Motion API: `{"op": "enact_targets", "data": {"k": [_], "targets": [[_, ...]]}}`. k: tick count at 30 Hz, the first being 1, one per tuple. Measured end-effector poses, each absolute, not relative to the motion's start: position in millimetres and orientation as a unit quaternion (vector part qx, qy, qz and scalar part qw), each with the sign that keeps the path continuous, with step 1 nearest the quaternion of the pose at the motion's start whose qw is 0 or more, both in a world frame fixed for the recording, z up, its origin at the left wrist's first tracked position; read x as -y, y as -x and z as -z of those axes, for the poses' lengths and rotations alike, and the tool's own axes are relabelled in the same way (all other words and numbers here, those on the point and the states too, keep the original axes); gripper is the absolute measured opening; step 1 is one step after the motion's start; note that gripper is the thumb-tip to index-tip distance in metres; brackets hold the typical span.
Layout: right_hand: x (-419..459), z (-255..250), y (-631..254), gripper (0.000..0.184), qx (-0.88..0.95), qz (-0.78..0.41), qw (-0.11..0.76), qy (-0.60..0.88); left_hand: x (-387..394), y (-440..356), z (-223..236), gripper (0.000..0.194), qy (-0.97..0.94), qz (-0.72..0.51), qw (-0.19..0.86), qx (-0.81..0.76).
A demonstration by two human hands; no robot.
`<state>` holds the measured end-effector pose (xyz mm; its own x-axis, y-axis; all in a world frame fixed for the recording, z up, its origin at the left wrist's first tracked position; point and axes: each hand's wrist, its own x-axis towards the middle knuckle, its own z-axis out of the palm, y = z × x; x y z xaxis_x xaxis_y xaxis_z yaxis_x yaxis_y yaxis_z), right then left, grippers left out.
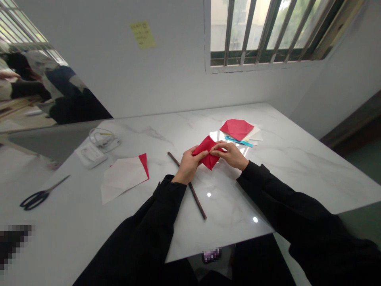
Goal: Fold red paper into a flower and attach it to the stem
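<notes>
A folded red paper [210, 161], roughly a diamond with creases meeting near its middle, is held up above the white marbled table. My left hand [190, 163] grips its left side, the thumb lying on the front face. On the other side, my right hand [230, 154] pinches the paper near its centre with thumb and fingertips. Beneath my left wrist a thin dark brown stick [196, 200] lies slantwise on the table. To the left rest a white sheet [123, 178] and a red sheet [144, 163] partly under it.
Black-handled scissors [37, 198] lie at the far left. A white box [90, 155] with a coiled cable [104, 138] sits behind them. Further back at right is a pile of papers with a red sheet [237, 128] on top. The table meets a wall [178, 79] with a barred window.
</notes>
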<state>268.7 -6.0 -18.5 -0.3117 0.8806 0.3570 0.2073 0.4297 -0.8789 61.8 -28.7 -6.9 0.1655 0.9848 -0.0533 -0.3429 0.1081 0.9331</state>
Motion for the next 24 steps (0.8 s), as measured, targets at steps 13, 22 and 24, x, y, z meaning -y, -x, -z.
{"op": "enact_targets", "data": {"k": [13, 22, 24], "targets": [[8.6, 15.9, -268.1, 0.027, 0.721, -0.359, 0.439, 0.399, 30.1, -60.9, 2.8, 0.042, -0.452, -0.507, 0.624, -0.386], [10.4, 12.9, -266.9, 0.029, 0.718, -0.366, 0.443, 0.392, 27.6, -60.6, 3.5, 0.042, -0.435, -0.509, 0.637, -0.383], [10.1, 13.8, -266.7, 0.031, 0.714, -0.377, 0.441, 0.392, 27.1, -60.6, 4.7, 0.043, -0.435, -0.510, 0.635, -0.384]]}}
